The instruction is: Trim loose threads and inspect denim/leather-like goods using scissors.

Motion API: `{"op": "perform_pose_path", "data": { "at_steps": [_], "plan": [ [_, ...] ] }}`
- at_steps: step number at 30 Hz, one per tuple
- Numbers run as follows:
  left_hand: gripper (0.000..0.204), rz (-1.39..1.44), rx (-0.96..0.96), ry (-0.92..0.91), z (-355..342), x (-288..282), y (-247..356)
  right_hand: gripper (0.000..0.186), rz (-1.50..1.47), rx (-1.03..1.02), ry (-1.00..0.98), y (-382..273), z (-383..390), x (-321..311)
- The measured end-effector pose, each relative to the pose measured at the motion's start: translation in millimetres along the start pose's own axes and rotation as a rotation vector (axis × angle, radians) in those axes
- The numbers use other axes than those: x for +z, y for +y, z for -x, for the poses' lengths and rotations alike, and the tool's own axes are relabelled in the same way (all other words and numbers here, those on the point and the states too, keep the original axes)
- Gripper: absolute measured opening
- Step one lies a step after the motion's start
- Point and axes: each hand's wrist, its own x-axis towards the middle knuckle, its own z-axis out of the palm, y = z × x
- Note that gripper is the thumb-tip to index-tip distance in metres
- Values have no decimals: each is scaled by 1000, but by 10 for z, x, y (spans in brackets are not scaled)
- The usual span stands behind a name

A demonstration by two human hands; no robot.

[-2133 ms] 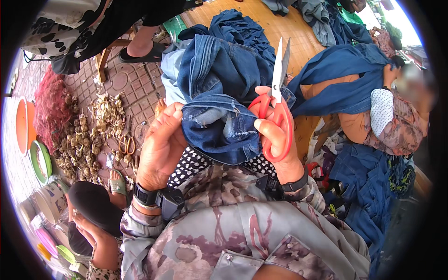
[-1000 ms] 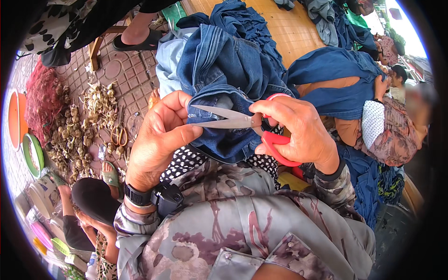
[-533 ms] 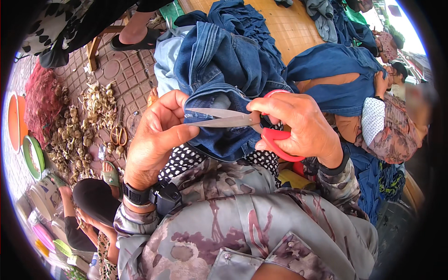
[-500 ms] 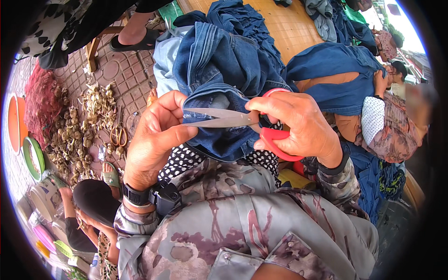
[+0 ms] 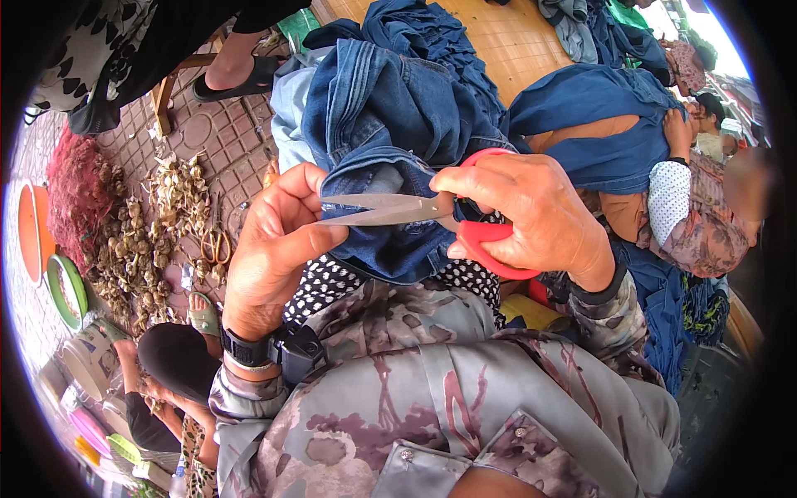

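Observation:
A pair of red-handled scissors [image 5: 398,214] is held in my right hand [image 5: 544,212], with fingers and thumb through the loops. The blades are parted a little and point left, over the denim, their tips near my left thumb. My left hand [image 5: 274,241] is closed on the edge of blue jeans [image 5: 390,108] bunched on my lap. Its thumb lies in front, by the lower blade, and part of its fingers is hidden behind the cloth. Pale frayed threads show on the denim by the blade tips.
More denim lies on a wooden table [image 5: 515,37] ahead. At right a person holds blue denim [image 5: 581,149] on their lap. To the left are garlic bulbs [image 5: 137,257], small scissors [image 5: 216,246], a red net heap [image 5: 79,183], an orange basin [image 5: 35,232], and a crouching person [image 5: 178,361].
My hands and the scissors have shifted very slightly left, with the blades still parted a little. The surrounding scene has moved slightly with the view.

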Motion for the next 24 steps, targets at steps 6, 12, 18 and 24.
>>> {"op": "perform_pose_path", "data": {
  "at_steps": [6,12,18,24],
  "plan": [
    [30,-11,-7,2,18,-22,-13,38,-53,48,-49,8,19,8],
    [29,-7,36,-32,39,43,-14,44,-206,137,-84,17,51,-14],
    [24,-181,58,64,85,122,-14,48,-93,92,14,-62,76,-50],
    [24,-255,29,41,83,154,39,46,155,-1,2,-80,56,-119]
  ]
}}
